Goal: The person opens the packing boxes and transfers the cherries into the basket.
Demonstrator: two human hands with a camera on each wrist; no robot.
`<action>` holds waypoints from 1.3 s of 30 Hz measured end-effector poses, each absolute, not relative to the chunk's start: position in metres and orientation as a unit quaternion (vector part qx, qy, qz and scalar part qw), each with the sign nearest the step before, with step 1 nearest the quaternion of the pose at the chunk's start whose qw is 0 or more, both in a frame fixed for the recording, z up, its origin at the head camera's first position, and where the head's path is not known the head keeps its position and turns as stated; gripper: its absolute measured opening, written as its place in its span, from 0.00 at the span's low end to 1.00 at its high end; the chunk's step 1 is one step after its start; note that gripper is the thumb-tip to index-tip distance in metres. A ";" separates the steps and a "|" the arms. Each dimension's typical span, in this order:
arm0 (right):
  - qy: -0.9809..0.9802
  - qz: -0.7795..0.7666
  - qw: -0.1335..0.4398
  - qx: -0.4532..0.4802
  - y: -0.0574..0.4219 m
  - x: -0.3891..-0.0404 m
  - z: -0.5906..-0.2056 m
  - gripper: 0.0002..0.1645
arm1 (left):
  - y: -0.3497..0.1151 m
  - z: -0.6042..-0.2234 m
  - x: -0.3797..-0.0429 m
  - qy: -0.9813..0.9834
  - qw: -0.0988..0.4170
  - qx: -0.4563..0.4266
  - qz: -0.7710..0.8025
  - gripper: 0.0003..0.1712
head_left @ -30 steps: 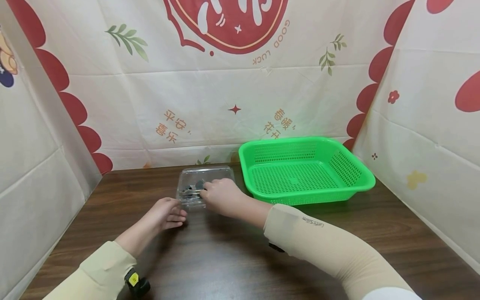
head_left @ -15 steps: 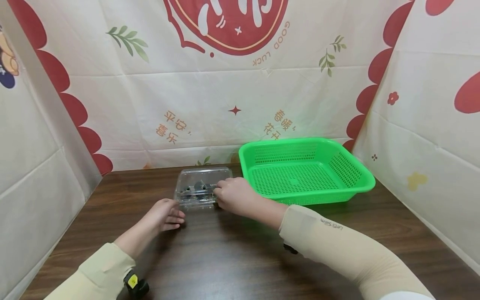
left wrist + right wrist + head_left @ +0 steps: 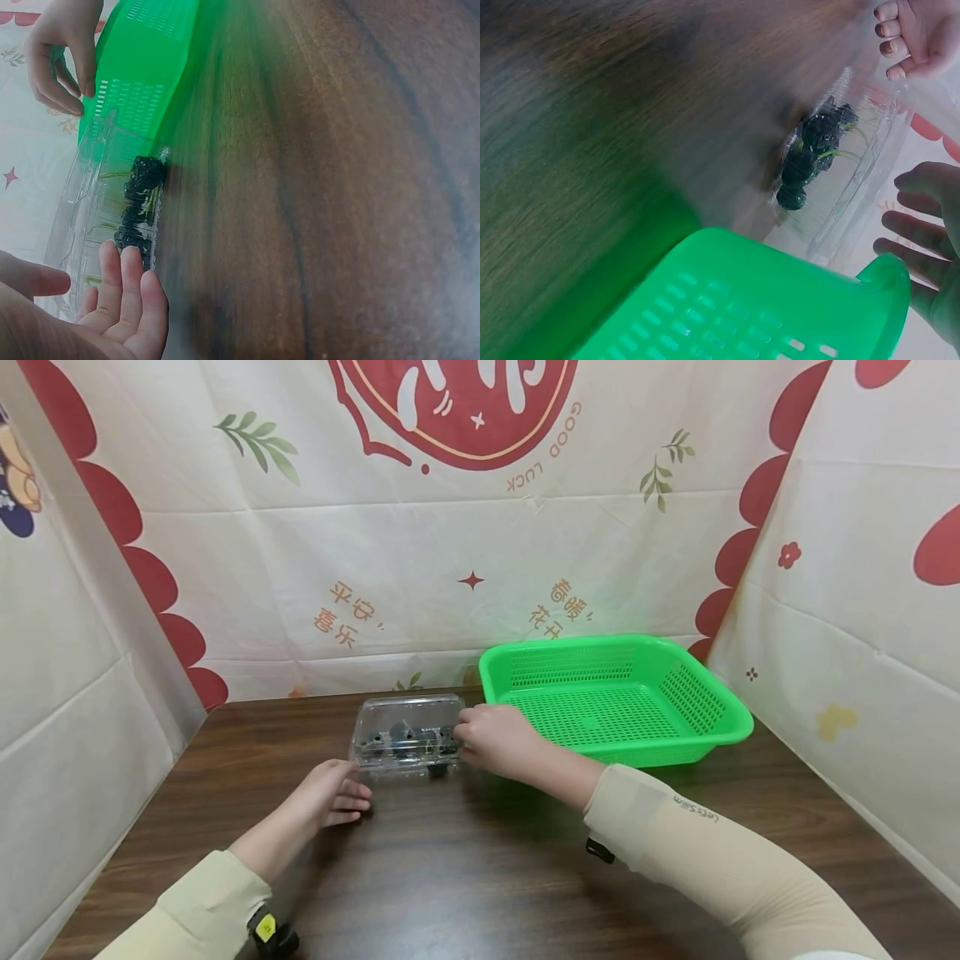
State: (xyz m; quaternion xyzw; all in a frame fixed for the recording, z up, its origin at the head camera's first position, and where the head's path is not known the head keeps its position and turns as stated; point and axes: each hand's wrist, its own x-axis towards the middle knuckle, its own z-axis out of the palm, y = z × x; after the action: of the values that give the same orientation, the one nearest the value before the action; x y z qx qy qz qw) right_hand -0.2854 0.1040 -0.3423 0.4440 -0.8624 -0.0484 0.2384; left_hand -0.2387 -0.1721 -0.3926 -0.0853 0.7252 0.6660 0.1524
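Note:
A clear plastic clamshell box (image 3: 408, 708) stands on the table, its lid seemingly closed. Inside lie several glossy dark round fruits (image 3: 802, 161) with thin green stems; their exact kind is hard to tell. By the box's front left corner is my left hand (image 3: 330, 793), fingers relaxed and slightly bent, holding nothing. In the left wrist view its fingertips overlap the box; contact cannot be told. My right hand (image 3: 498, 739) is at the box's right end, beside the basket. The right wrist view shows its fingers (image 3: 919, 232) spread and loosely extended, with nothing between them.
A green perforated plastic basket (image 3: 637, 756) stands right of the box, close to my right hand and forearm. The wooden table (image 3: 450, 877) reaches back to a printed cloth (image 3: 420, 543), with cloth walls on both sides.
My right hand has slid rightward along the front of the box to its right end, uncovering the dark fruits. My left hand has stayed nearly still.

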 end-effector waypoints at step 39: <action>-0.842 -0.110 0.210 0.484 0.090 -0.302 -0.349 0.20 | -0.142 -0.401 -0.245 0.693 0.152 -0.100 0.697 0.27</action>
State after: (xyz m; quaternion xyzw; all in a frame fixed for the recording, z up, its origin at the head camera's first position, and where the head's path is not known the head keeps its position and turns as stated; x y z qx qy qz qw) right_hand -0.3020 0.0896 -0.3492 0.4840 -0.8425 -0.1097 0.2096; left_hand -0.2451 -0.1425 -0.4010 -0.0999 0.6934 0.6973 0.1516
